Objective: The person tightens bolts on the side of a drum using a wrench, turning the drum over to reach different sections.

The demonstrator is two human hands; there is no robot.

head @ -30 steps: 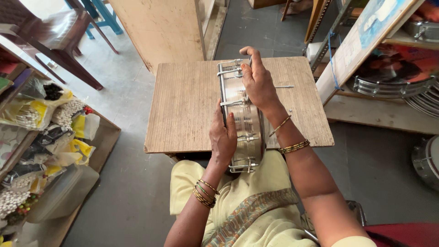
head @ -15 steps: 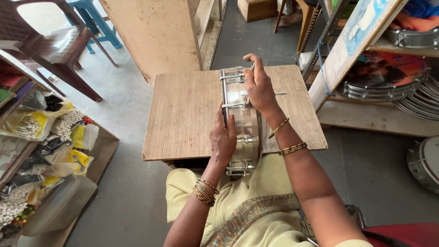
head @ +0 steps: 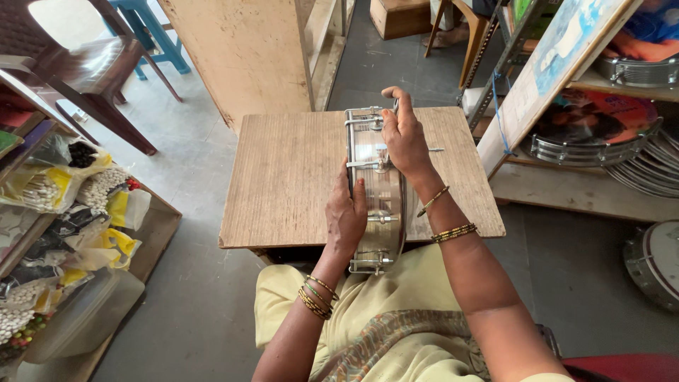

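Metal drum shell [head: 376, 191] stands on edge on the wooden counter [head: 290, 177], its near end over the lap, between both hands. Left hand [head: 346, 216] has its fingers closed against the shell's left side; right hand [head: 404, 138] wraps over the top rim, fingers curled. Shell is shiny chrome with tension lugs.

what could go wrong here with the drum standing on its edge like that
The metal drum shell stands on its rim on the small wooden table, steadied only by the left hand and right hand; it might roll or tip if either hand lets go. Its near end overhangs the table edge above the lap, so it could slide off. Fingers near the metal lugs might get pinched.
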